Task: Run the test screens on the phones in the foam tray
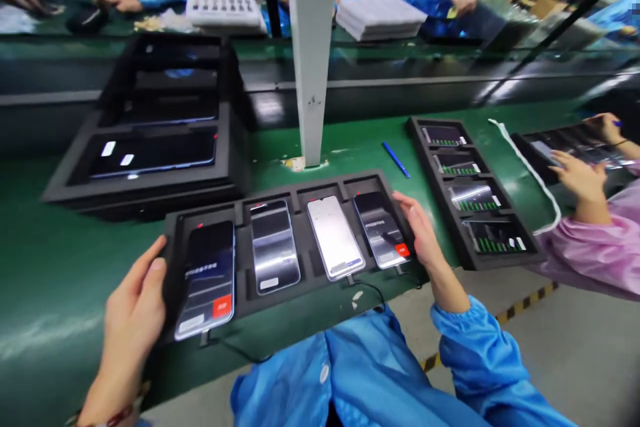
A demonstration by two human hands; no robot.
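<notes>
A black foam tray of smartphones lies in front of me on the bench, its ends between my hands. My left hand grips the left end, thumb on the near side. My right hand holds the right end, fingers along its edge. The leftmost phone and the rightmost phone show a logo and a red square. Between them are a phone with a dark, reflective screen and one with a lit white screen. Cables are plugged into several lower ends.
Stacked foam trays with phones stand at back left. A post rises behind my tray. Right of it are a blue pen, another phone tray and a white cord. A co-worker's hands work at far right; others sit opposite.
</notes>
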